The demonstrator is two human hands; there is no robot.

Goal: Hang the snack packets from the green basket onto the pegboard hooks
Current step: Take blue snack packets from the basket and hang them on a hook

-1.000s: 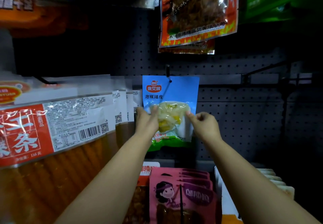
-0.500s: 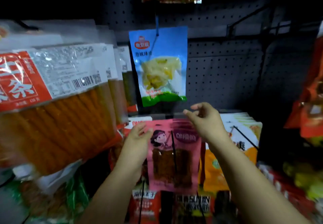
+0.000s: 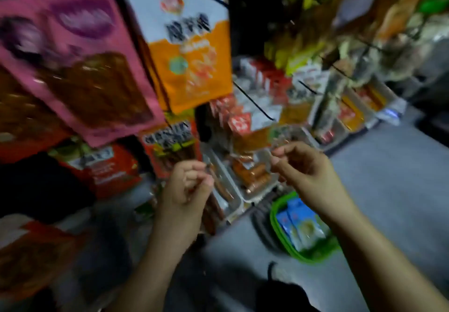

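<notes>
- Your left hand (image 3: 187, 185) is loosely curled, fingers folded toward the palm, with nothing visibly in it.
- Your right hand (image 3: 303, 165) has thumb and fingertips drawn together, also with nothing seen between them; motion blur keeps this uncertain.
- The green basket (image 3: 274, 214) sits on the grey floor (image 3: 388, 190) below your right forearm, with blue snack packets (image 3: 301, 229) lying inside.
- A pink packet (image 3: 80, 63) and an orange packet (image 3: 194, 68) hang on hooks at upper left, well above both hands.
</notes>
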